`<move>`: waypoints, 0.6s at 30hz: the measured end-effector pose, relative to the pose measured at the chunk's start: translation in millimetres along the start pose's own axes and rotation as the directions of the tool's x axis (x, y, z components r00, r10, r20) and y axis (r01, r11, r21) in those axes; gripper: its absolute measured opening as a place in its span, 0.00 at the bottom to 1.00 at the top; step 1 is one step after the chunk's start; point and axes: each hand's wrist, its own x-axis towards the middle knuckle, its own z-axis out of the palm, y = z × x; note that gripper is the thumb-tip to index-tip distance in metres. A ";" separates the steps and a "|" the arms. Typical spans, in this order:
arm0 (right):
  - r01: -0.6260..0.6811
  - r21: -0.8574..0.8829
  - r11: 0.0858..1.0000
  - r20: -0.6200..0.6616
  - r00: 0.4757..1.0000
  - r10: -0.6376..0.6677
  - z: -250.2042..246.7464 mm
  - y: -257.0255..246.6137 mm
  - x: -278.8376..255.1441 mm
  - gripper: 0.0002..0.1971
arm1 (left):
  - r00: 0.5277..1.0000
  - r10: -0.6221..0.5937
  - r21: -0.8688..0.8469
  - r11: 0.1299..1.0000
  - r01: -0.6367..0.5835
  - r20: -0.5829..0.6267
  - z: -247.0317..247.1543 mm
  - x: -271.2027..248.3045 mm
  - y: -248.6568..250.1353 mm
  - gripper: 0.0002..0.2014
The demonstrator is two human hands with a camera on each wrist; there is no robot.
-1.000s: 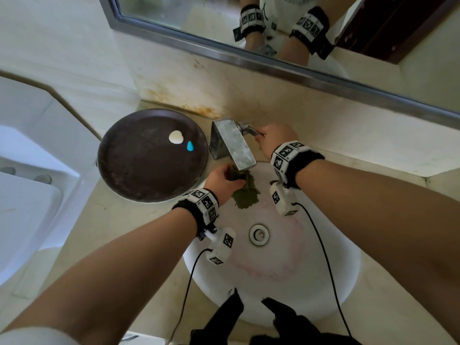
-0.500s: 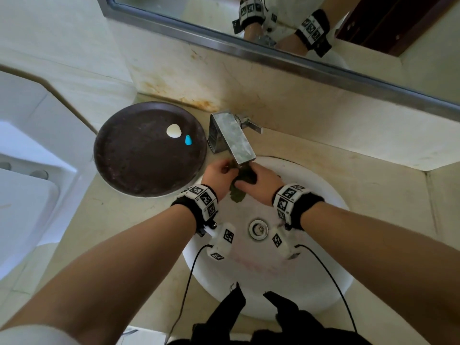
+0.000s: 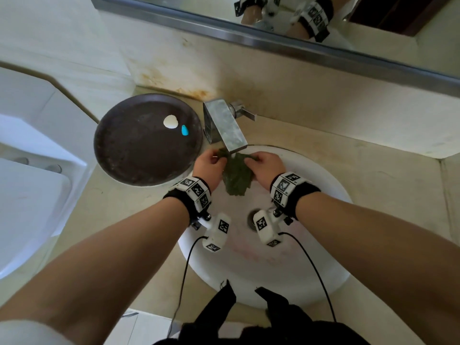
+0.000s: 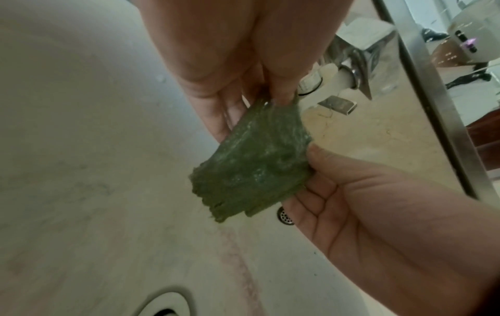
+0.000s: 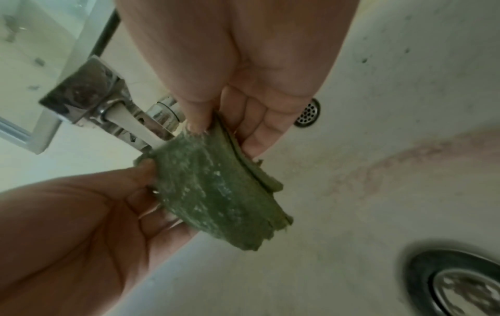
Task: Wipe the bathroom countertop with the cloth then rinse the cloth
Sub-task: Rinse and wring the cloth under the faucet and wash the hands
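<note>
A wet green cloth (image 3: 236,176) hangs spread out under the spout of the chrome faucet (image 3: 225,125), over the white sink basin (image 3: 311,265). My left hand (image 3: 211,160) pinches its left top corner and my right hand (image 3: 261,163) pinches its right top corner. In the left wrist view the cloth (image 4: 257,164) stretches between my left hand (image 4: 270,96) above and my right hand (image 4: 311,158) below right. The right wrist view shows the cloth (image 5: 216,188) held the same way, with a water stream from the faucet (image 5: 108,102) running onto it.
A round dark tray (image 3: 146,140) with a white shell (image 3: 170,122) and a small blue piece (image 3: 184,130) sits left of the faucet on the beige countertop (image 3: 348,155). The drain (image 3: 251,219) lies in the basin. A mirror (image 3: 273,18) runs along the wall.
My right hand left the faucet handle and came to the cloth. Both hands then drew apart, spreading the bunched cloth open under the spout.
</note>
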 end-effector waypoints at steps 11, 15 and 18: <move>-0.022 0.206 0.978 0.184 0.983 -0.017 -15.6 0.0 -12.9 0.10 | 1.000 0.014 0.042 0.999 -0.015 0.028 15.8 -16.7 1.2 0.21; 0.051 0.205 0.977 0.192 0.977 -0.091 -12.5 -9.0 -20.1 0.24 | 0.999 0.041 0.086 0.995 -0.044 0.035 12.7 -21.1 3.1 0.11; 0.027 0.205 0.978 0.141 0.988 -0.057 -10.2 -15.8 -17.8 0.09 | 0.998 0.060 0.121 0.991 -0.055 -0.034 11.1 -16.5 7.9 0.15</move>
